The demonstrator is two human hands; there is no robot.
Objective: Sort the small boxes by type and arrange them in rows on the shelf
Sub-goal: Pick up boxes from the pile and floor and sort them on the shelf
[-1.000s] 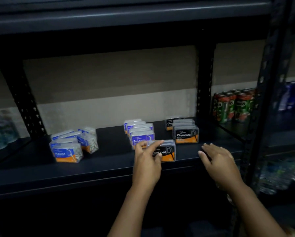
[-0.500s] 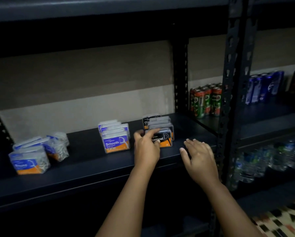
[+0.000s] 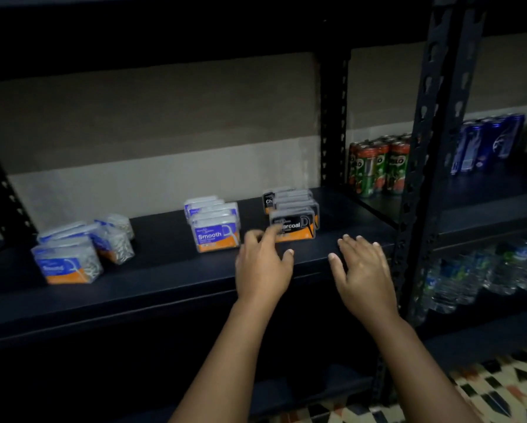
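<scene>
Charcoal box (image 3: 295, 228) heads its row; my left hand's (image 3: 263, 267) forefinger touches it, right hand (image 3: 363, 270) flat, holding nothing.

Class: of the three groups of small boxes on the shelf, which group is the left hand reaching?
The black Charcoal boxes, the rightmost group. The left hand has a finger at the front one; the blue groups sit further left.

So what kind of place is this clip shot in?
Probably a small shop or stockroom: a dark metal rack shelf holds rows of floss-pick boxes, with drink cans on the next bay and water bottles below.
</scene>
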